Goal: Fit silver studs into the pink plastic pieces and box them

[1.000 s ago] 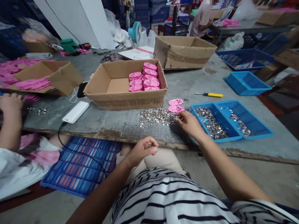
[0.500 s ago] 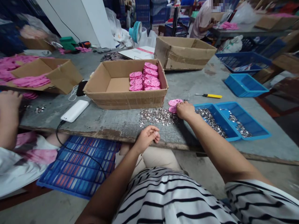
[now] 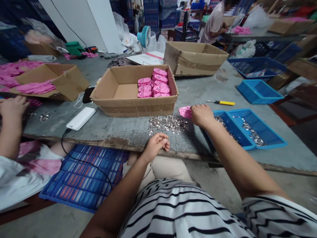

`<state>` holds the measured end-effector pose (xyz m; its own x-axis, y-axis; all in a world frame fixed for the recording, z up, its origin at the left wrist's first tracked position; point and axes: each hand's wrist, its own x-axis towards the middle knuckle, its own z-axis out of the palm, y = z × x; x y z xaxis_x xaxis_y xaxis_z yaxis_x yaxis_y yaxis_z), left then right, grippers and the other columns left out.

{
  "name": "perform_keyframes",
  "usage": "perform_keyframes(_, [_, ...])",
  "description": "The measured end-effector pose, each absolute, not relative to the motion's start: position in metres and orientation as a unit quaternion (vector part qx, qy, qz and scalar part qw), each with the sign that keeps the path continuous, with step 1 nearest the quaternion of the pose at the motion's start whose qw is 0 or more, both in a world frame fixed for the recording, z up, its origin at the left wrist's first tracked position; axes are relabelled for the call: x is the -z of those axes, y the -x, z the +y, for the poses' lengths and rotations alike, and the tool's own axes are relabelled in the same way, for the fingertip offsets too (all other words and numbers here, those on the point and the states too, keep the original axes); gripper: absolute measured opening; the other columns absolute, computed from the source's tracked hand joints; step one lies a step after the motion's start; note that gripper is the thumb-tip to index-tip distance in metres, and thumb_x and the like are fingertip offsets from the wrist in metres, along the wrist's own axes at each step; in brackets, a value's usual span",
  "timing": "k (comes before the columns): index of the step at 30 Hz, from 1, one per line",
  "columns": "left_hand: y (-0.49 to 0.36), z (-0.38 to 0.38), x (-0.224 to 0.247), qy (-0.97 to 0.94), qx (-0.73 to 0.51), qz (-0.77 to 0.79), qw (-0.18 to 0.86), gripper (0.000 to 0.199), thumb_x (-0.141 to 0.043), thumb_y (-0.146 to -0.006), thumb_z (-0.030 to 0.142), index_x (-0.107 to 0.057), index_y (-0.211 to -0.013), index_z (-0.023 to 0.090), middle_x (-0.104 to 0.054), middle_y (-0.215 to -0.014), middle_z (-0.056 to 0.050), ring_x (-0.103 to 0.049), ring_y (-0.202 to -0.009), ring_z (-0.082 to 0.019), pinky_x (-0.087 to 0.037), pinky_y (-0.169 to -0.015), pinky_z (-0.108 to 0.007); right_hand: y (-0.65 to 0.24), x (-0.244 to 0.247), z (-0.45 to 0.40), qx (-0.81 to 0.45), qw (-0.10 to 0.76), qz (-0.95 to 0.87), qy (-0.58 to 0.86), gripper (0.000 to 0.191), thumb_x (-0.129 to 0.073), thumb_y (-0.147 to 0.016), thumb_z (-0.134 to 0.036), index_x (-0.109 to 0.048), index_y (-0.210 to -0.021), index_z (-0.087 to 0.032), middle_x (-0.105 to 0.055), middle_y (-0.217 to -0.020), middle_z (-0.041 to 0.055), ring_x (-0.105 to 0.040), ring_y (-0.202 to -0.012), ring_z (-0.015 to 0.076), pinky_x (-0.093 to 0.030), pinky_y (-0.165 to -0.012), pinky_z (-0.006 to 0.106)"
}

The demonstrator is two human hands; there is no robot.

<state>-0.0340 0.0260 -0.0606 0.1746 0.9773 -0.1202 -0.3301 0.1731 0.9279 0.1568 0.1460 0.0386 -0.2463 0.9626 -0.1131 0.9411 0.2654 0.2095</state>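
Twelve o'clock is straight ahead of me, and the flat, bumpy-edged pink piece (image 3: 184,111) lies on the grey tabletop (image 3: 190,87) at one o'clock. My right hand (image 3: 203,115) is over its right end with the fingers bent down; the tips are hidden, so I can't tell if they pinch it or just touch it. My left hand (image 3: 157,145) is loosely curled near the worn front edge of the table (image 3: 178,154), and I see nothing in it, but I can't be sure. The pile of tiny, shiny silver metal bits (image 3: 168,124) is at twelve, just beside the pink piece. If I drag the piece my way, it could sweep bits along, and some might fall off the front, since the pile has no wall. If my right wrist swings out, it could bump the two blue plastic trays (image 3: 272,132) at two o'clock and jolt the silver bits inside. The brown cardboard box (image 3: 136,108), with stacked pink pieces (image 3: 160,82) in it, is between eleven and twelve. Its right wall could catch my knuckles if I reach across low. There is more room past the pink piece, toward one o'clock, between that box and the yellow-handled tool with a thin metal tip (image 3: 224,102).
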Motion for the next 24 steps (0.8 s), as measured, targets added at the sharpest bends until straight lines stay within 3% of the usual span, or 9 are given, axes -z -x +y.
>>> perform_keyframes(4, [0.014,0.022,0.055,-0.36,-0.566,0.367,0.645,0.068,-0.082,-0.061,0.052,-0.053,-0.115,0.022,-0.063,-0.111,-0.008,-0.064,-0.087,-0.016,-0.053,-0.071,-0.028,-0.142,-0.046,0.102,0.069,0.031,0.819,-0.569,0.04,-0.064,-0.083,-0.032,-0.059,-0.115,-0.009,-0.064,-0.109,0.0162,-0.062,-0.094,0.0242,-0.044,-0.079,0.029])
perform_keyframes(6, [0.001,0.019,0.052,-0.314,-0.591,0.352,0.655,0.067,-0.081,-0.063,0.053,-0.054,-0.117,0.022,-0.061,-0.121,-0.009,-0.062,-0.102,-0.018,-0.052,-0.081,-0.028,-0.132,-0.038,0.077,0.126,0.001,0.838,-0.532,0.035,-0.065,-0.083,-0.034,-0.062,-0.108,-0.011,-0.065,-0.103,0.0137,-0.062,-0.088,0.0216,-0.045,-0.075,0.028])
perform_keyframes(8, [-0.007,0.018,0.05,-0.259,-0.606,0.364,0.658,0.059,-0.079,-0.066,0.051,-0.058,-0.112,0.02,-0.065,-0.112,-0.008,-0.062,-0.1,-0.019,-0.052,-0.08,-0.027,-0.129,-0.027,0.06,0.169,-0.032,0.852,-0.495,0.032,-0.066,-0.083,-0.034,-0.063,-0.105,-0.011,-0.065,-0.1,0.0132,-0.062,-0.086,0.021,-0.046,-0.074,0.029])
perform_keyframes(12, [0.001,0.019,0.05,-0.212,-0.616,0.395,0.648,0.051,-0.077,-0.066,0.044,-0.056,-0.104,0.017,-0.07,-0.09,-0.007,-0.066,-0.08,-0.019,-0.052,-0.063,-0.028,-0.148,-0.006,0.061,0.255,-0.076,0.816,-0.513,0.017,-0.062,-0.088,-0.024,-0.065,-0.103,-0.017,-0.069,-0.098,0.0087,-0.064,-0.089,0.0196,-0.047,-0.078,0.028])
perform_keyframes(18, [0.016,0.019,0.049,-0.266,-0.582,0.393,0.66,0.047,-0.074,-0.067,0.044,-0.051,-0.097,0.017,-0.071,-0.079,-0.006,-0.067,-0.064,-0.019,-0.047,-0.048,-0.024,-0.178,0.011,0.087,0.115,-0.001,0.706,-0.699,0.028,-0.044,-0.09,-0.008,-0.063,-0.111,-0.008,-0.061,-0.115,0.0199,-0.064,-0.101,0.0275,-0.046,-0.085,0.033])
perform_keyframes(24, [0.015,0.022,0.05,-0.291,-0.542,0.396,0.681,0.048,-0.073,-0.068,0.043,-0.049,-0.1,0.016,-0.071,-0.08,-0.007,-0.069,-0.068,-0.022,-0.047,-0.046,-0.024,-0.179,0.018,0.088,0.111,-0.003,0.714,-0.692,0.023,-0.05,-0.09,-0.017,-0.065,-0.107,-0.012,-0.062,-0.109,0.0155,-0.063,-0.099,0.0262,-0.046,-0.083,0.032])
